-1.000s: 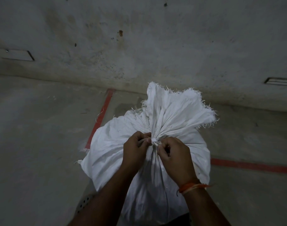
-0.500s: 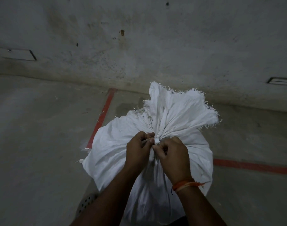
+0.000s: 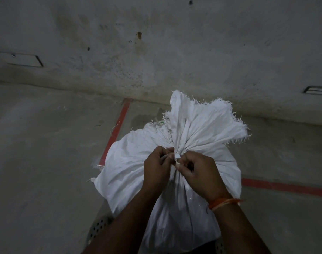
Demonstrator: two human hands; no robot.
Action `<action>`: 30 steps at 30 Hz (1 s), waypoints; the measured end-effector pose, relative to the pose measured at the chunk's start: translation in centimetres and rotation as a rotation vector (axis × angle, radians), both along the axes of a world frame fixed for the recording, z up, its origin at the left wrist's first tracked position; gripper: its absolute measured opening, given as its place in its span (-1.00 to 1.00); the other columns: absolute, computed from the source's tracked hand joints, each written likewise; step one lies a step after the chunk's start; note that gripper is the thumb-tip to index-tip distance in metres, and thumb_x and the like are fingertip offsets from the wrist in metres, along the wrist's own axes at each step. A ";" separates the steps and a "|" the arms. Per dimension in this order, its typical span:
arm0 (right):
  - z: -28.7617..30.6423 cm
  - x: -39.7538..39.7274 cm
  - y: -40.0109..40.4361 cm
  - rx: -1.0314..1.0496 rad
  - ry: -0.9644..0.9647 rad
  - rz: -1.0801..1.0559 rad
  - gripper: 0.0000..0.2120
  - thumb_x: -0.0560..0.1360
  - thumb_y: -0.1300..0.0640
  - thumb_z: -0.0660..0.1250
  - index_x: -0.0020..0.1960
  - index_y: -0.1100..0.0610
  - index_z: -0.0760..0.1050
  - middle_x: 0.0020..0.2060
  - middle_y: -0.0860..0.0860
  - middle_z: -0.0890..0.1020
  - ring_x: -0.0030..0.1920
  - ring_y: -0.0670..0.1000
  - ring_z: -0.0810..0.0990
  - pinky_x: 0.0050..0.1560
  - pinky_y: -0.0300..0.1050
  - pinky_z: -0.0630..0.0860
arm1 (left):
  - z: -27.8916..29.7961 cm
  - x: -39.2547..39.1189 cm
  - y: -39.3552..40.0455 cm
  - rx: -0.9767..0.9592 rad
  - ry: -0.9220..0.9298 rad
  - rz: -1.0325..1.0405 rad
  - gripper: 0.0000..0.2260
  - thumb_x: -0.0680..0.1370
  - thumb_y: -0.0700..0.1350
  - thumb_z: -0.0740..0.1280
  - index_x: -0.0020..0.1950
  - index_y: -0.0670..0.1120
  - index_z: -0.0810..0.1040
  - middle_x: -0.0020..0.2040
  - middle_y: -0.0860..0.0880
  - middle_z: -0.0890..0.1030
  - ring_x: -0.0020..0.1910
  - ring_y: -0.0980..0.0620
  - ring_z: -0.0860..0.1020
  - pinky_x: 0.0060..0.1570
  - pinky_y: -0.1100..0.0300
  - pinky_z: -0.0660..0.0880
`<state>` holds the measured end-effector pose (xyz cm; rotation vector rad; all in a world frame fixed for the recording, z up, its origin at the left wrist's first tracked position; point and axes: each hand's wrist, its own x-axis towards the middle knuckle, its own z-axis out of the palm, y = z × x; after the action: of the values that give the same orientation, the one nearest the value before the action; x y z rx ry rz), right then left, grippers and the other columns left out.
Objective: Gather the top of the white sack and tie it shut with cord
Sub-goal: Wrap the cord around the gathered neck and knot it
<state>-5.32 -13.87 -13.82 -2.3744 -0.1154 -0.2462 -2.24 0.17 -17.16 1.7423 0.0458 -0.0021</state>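
Dim and murky; cord [image 3: 177, 158] mostly hidden among fingers, only a small white knot showing. White sack [image 3: 176, 156] upright on the floor [image 3: 46, 162], gathered neck directly under both hands. Left hand [image 3: 156, 170] and right hand [image 3: 198, 173] pinched shut on cord ends, touching at the knot. Slightly higher in view than half a second ago.
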 end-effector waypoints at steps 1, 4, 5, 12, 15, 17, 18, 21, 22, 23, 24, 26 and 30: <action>-0.1 0.0 0.4 -0.015 -0.004 -0.023 -0.77 0.44 0.11 0.49 -0.32 0.08 0.50 -0.42 -0.06 0.54 -0.34 -0.14 0.50 -0.29 -0.34 0.36 | 0.0 0.0 0.0 0.004 0.001 -0.001 -0.90 0.58 -0.25 0.37 -0.14 -0.16 0.57 0.10 0.06 0.71 0.05 0.16 0.68 0.16 -0.04 0.62; -0.5 -0.1 1.5 -0.043 -0.015 -0.095 -0.71 0.44 0.10 0.48 -0.36 0.01 0.41 -0.45 -0.11 0.47 -0.40 -0.17 0.42 -0.31 -0.42 0.23 | -0.1 0.0 0.1 0.007 -0.005 -0.014 -0.91 0.57 -0.25 0.37 -0.14 -0.18 0.56 0.11 0.05 0.71 0.06 0.15 0.68 0.16 -0.06 0.62; -0.7 -0.1 1.7 -0.042 -0.018 -0.121 -0.72 0.44 0.10 0.48 -0.35 0.01 0.43 -0.44 -0.10 0.49 -0.40 -0.15 0.43 -0.32 -0.40 0.24 | -0.1 0.0 0.1 0.017 -0.008 -0.015 -0.91 0.57 -0.26 0.37 -0.13 -0.19 0.56 0.12 0.05 0.71 0.07 0.16 0.68 0.16 -0.05 0.62; -0.6 0.0 1.1 0.067 0.031 -0.142 -0.83 0.43 0.07 0.50 -0.28 0.04 0.56 -0.41 -0.08 0.60 -0.40 -0.13 0.54 -0.32 -0.32 0.43 | 0.1 0.0 0.1 0.050 -0.022 -0.019 -0.92 0.57 -0.25 0.37 -0.12 -0.19 0.57 0.11 0.07 0.70 0.07 0.24 0.66 0.16 0.03 0.62; -0.3 -0.1 0.8 0.079 0.021 -0.100 -0.85 0.46 0.09 0.48 -0.25 0.02 0.55 -0.42 -0.10 0.57 -0.34 -0.14 0.56 -0.35 -0.43 0.39 | 0.1 0.0 0.0 0.049 -0.018 -0.009 -0.92 0.58 -0.24 0.37 -0.11 -0.18 0.57 0.11 0.08 0.71 0.04 0.27 0.66 0.15 0.08 0.63; 0.0 -0.2 0.8 0.109 0.016 -0.083 -0.87 0.49 0.12 0.44 -0.19 0.03 0.52 -0.42 -0.07 0.58 -0.33 -0.13 0.58 -0.35 -0.42 0.43 | 0.2 0.0 0.1 0.049 -0.019 -0.003 -0.92 0.59 -0.23 0.36 -0.11 -0.18 0.57 0.09 0.09 0.71 0.03 0.28 0.66 0.13 0.12 0.63; 0.1 -0.2 0.7 0.146 0.025 -0.080 -0.88 0.49 0.14 0.43 -0.15 0.04 0.49 -0.41 -0.04 0.59 -0.34 -0.12 0.60 -0.35 -0.40 0.45 | 0.2 0.0 0.1 0.043 -0.018 -0.001 -0.92 0.59 -0.23 0.37 -0.11 -0.18 0.57 0.08 0.08 0.71 0.02 0.28 0.66 0.11 0.12 0.63; 0.3 -0.2 0.4 0.270 0.092 -0.084 -0.83 0.49 0.21 0.42 -0.08 0.07 0.43 -0.41 0.02 0.65 -0.39 -0.16 0.65 -0.33 -0.33 0.53 | 0.3 0.1 0.2 0.029 -0.007 0.001 -0.93 0.59 -0.23 0.37 -0.10 -0.17 0.58 0.06 0.09 0.72 0.01 0.26 0.67 0.11 0.10 0.64; 0.4 -0.2 0.3 0.294 0.110 -0.082 -0.83 0.49 0.22 0.43 -0.08 0.10 0.43 -0.41 0.04 0.66 -0.39 -0.16 0.66 -0.32 -0.33 0.53 | 0.3 0.1 0.2 0.026 -0.002 -0.002 -0.93 0.59 -0.22 0.37 -0.09 -0.17 0.58 0.07 0.09 0.71 0.01 0.26 0.67 0.11 0.10 0.63; 0.4 -0.2 0.3 0.303 0.119 -0.078 -0.83 0.49 0.22 0.43 -0.08 0.12 0.43 -0.41 0.05 0.66 -0.40 -0.15 0.66 -0.31 -0.33 0.54 | 0.4 0.1 0.2 0.022 0.002 -0.006 -0.93 0.59 -0.22 0.37 -0.09 -0.18 0.59 0.07 0.10 0.71 0.01 0.26 0.67 0.11 0.10 0.63; 0.3 -0.3 0.3 0.297 0.117 -0.073 -0.83 0.49 0.22 0.44 -0.08 0.12 0.44 -0.41 0.04 0.66 -0.39 -0.15 0.66 -0.30 -0.31 0.55 | 0.4 0.0 0.2 0.018 0.004 -0.011 -0.93 0.59 -0.22 0.36 -0.09 -0.18 0.59 0.07 0.11 0.71 0.00 0.26 0.67 0.11 0.10 0.63; 0.2 -0.3 0.3 0.258 0.100 -0.061 -0.84 0.50 0.21 0.43 -0.04 0.08 0.45 -0.42 0.01 0.65 -0.37 -0.15 0.66 -0.26 -0.28 0.56 | 0.4 0.0 0.3 0.009 0.004 -0.018 -0.92 0.59 -0.23 0.36 -0.10 -0.18 0.58 0.08 0.11 0.70 0.01 0.26 0.67 0.11 0.12 0.63; -0.2 -0.2 0.6 0.166 0.020 -0.057 -0.76 0.51 0.17 0.40 0.16 0.01 0.51 -0.40 -0.07 0.60 -0.31 -0.19 0.62 -0.24 -0.36 0.51 | 0.3 0.0 0.3 -0.009 0.011 -0.024 -0.92 0.59 -0.25 0.36 -0.10 -0.18 0.57 0.11 0.09 0.70 0.03 0.25 0.67 0.14 0.11 0.62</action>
<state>-5.52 -13.25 -13.99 -2.2163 -0.0164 -0.2497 -2.24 0.43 -16.87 1.7343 0.0333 -0.0298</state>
